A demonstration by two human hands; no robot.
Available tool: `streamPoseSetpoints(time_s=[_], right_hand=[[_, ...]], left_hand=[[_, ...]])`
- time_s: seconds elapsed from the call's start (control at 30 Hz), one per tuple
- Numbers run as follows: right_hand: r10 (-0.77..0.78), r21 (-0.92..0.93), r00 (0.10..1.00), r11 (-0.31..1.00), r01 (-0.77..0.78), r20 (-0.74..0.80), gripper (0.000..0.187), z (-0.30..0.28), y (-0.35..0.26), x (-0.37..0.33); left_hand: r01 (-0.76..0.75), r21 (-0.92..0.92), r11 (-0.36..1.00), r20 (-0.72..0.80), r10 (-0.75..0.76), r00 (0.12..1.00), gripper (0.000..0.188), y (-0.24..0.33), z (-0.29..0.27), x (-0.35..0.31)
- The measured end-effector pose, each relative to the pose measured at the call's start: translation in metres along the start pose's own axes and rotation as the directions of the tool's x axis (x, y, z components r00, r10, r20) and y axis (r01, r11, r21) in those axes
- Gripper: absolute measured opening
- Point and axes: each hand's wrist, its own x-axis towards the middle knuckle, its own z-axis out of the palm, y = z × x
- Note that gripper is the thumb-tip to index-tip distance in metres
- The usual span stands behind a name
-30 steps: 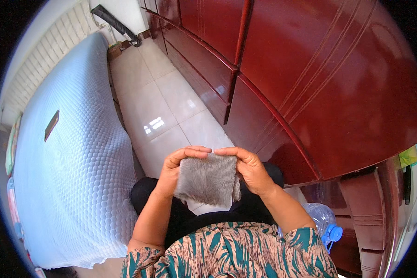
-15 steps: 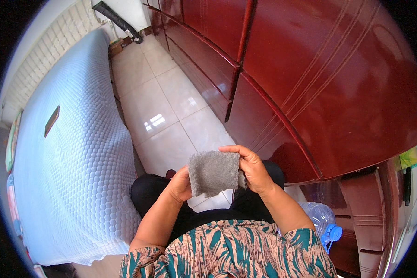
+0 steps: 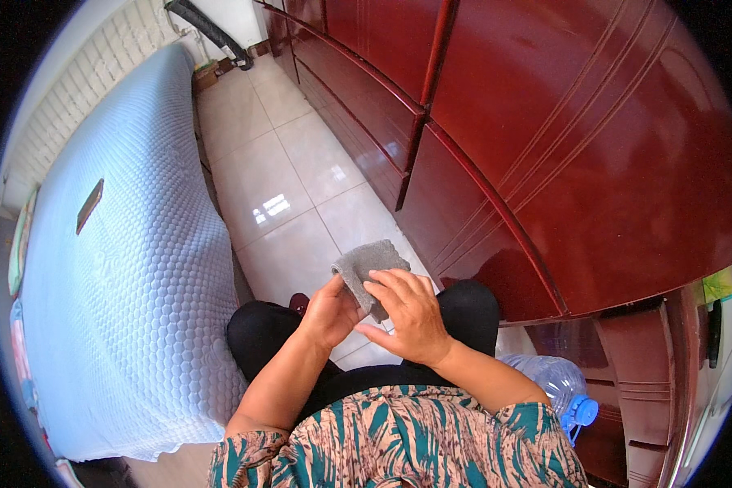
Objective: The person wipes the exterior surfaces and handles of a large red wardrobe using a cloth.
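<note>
A grey folded cloth (image 3: 377, 259) is held up in front of my body, over the gap between my knees. My left hand (image 3: 330, 315) grips its left edge, the thumb up against the near side and the other fingers partly hidden. My right hand (image 3: 416, 319) lies across the cloth's lower right part, back of the hand up. Its fingers are spread, the fingertips at the cloth's surface, and the thumb stands apart below them. The cloth's lower edge is partly hidden by the hands.
On the left is a bed with a light blue quilted cover (image 3: 138, 268), a phone-like flat object (image 3: 90, 206) on it. Dark red glossy cabinets (image 3: 577, 163) line the right. A large clear bottle with a blue cap (image 3: 580, 410) lies by my right side. Pale floor tiles (image 3: 301, 187) run between.
The cloth has been turned and tilted, its far end now up and to the right. My right hand has let go of its right edge and moved over its near face.
</note>
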Motion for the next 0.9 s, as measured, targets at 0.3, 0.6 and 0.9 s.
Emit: streamPoseSetpoints(time_s=[0.3, 0.6, 0.9], right_hand=[[-0.013, -0.035, 0.996, 0.999, 0.010, -0.083, 0.032, -0.004, 0.026, 0.009], [-0.220, -0.089, 0.975, 0.971, 0.222, 0.026, 0.029, 0.018, 0.026, -0.016], [-0.167, -0.089, 0.983, 0.981, 0.173, 0.073, 0.035, 0.016, 0.018, -0.022]], left_hand=[[0.034, 0.159, 0.987, -0.129, -0.014, 0.992, 0.038, -0.002, -0.006, 0.005], [0.059, 0.088, 0.994, -0.148, -0.046, 0.988, 0.045, 0.005, 0.003, 0.001], [0.072, -0.242, 0.968, 0.256, -0.008, 0.967, 0.034, 0.006, -0.031, 0.006]])
